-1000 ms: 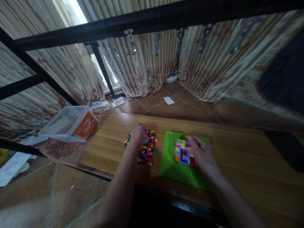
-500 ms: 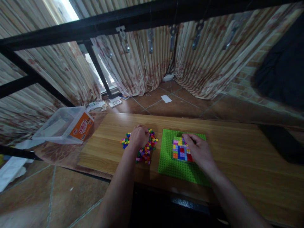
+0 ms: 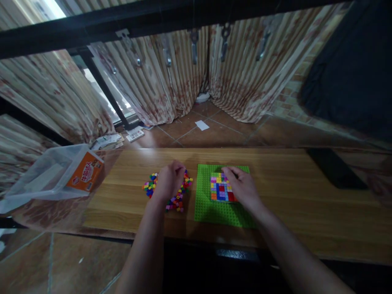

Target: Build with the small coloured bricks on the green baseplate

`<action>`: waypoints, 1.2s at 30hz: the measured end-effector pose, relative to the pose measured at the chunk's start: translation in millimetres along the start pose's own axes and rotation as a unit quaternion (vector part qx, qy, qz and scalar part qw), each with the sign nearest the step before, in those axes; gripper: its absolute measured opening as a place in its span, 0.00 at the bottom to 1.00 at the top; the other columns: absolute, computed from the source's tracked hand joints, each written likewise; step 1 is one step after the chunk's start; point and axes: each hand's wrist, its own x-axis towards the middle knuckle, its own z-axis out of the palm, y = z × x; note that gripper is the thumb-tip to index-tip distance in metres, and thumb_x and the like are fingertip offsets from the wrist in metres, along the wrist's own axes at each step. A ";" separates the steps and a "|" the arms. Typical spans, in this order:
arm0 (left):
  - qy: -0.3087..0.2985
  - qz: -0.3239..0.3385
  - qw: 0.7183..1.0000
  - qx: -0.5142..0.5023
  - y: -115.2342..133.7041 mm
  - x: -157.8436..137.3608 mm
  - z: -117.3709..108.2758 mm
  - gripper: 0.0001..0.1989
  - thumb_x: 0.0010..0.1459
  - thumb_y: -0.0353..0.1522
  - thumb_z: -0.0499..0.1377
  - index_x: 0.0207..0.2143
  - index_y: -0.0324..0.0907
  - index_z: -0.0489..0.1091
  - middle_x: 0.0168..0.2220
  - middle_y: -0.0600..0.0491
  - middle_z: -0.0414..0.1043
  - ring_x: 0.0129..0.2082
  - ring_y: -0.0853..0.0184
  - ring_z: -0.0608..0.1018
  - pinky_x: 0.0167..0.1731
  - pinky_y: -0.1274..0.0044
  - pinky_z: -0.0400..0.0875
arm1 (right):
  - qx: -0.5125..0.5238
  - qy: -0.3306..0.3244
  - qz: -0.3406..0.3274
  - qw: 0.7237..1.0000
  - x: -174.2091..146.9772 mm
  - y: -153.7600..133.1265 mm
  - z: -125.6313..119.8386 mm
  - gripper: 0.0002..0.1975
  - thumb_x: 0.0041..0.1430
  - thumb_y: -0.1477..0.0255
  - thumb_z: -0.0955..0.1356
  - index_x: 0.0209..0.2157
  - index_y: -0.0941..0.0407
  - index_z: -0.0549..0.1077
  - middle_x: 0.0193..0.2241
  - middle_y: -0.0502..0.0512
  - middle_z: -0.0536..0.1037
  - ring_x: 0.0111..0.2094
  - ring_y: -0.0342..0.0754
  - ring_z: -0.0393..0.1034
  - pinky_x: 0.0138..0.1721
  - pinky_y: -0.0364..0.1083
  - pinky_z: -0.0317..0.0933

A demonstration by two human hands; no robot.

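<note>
My left hand (image 3: pixel 170 179) is over a loose pile of small coloured toy bricks (image 3: pixel 177 197), its thumb and fingers pinched together. Whatever is between those fingertips is too small to make out. To the right lies a green studded baseplate (image 3: pixel 203 210) bearing a square patch of multicoloured bricks (image 3: pixel 221 190). My right hand (image 3: pixel 242 187) covers the right side of this patch, with thumb and index finger closed near its top edge. A small brick in that grip, if any, is hidden from me.
A clear plastic box (image 3: pixel 45 173) with an orange label stands left of the wooden board (image 3: pixel 284 196). A dark flat object (image 3: pixel 335 169) lies at the right. Beyond the far edge are a black metal rail (image 3: pixel 147 22), curtains and papers on the tiled floor.
The view has turned to the right, so everything sits further left. My left hand's fingers have lifted slightly from the pile in a pinch. My right hand stays at the brick patch.
</note>
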 end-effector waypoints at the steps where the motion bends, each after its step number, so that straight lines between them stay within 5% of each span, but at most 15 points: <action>1: -0.007 0.023 0.999 -0.042 3.7 -2.2 1.6 0.07 0.58 0.31 0.54 0.32 0.40 0.71 0.29 0.53 0.75 0.30 0.68 0.75 0.32 0.79 0.66 | 0.005 0.000 -0.001 1.000 0.5 0.5 0.2 0.19 0.58 0.57 0.63 0.35 0.56 0.78 0.31 0.54 0.80 0.33 0.50 0.71 0.36 0.47 0.60; 5: -0.050 0.089 0.985 -0.143 22.2 -13.9 11.0 0.07 0.58 0.30 0.54 0.32 0.40 0.72 0.30 0.55 0.75 0.31 0.71 0.76 0.34 0.80 0.68 | 0.015 0.002 -0.004 1.000 1.9 1.4 0.4 0.19 0.58 0.57 0.63 0.33 0.57 0.77 0.29 0.54 0.79 0.32 0.49 0.71 0.35 0.47 0.60; 13: -0.078 0.143 0.976 -0.141 46.3 -28.5 29.2 0.10 0.61 0.31 0.54 0.38 0.44 0.75 0.37 0.53 0.77 0.36 0.70 0.77 0.40 0.78 0.70 | 0.017 0.004 -0.034 0.999 2.9 0.3 -0.4 0.17 0.57 0.60 0.63 0.33 0.56 0.77 0.32 0.55 0.80 0.34 0.49 0.72 0.39 0.48 0.62; 23: -0.039 0.137 0.989 -0.043 53.9 -26.6 44.7 0.07 0.59 0.30 0.55 0.35 0.42 0.73 0.34 0.53 0.77 0.34 0.69 0.77 0.38 0.79 0.70 | 0.021 0.003 -0.037 0.999 3.6 1.0 0.2 0.14 0.56 0.63 0.64 0.34 0.56 0.78 0.33 0.56 0.81 0.36 0.50 0.73 0.41 0.49 0.63; 36: -0.011 0.082 0.995 -0.062 56.1 -29.7 51.8 0.07 0.57 0.29 0.57 0.40 0.43 0.70 0.36 0.54 0.78 0.37 0.68 0.80 0.40 0.77 0.73 | 0.016 0.004 -0.032 0.999 1.3 -3.2 1.2 0.13 0.52 0.66 0.67 0.37 0.56 0.77 0.38 0.57 0.81 0.39 0.50 0.74 0.43 0.51 0.64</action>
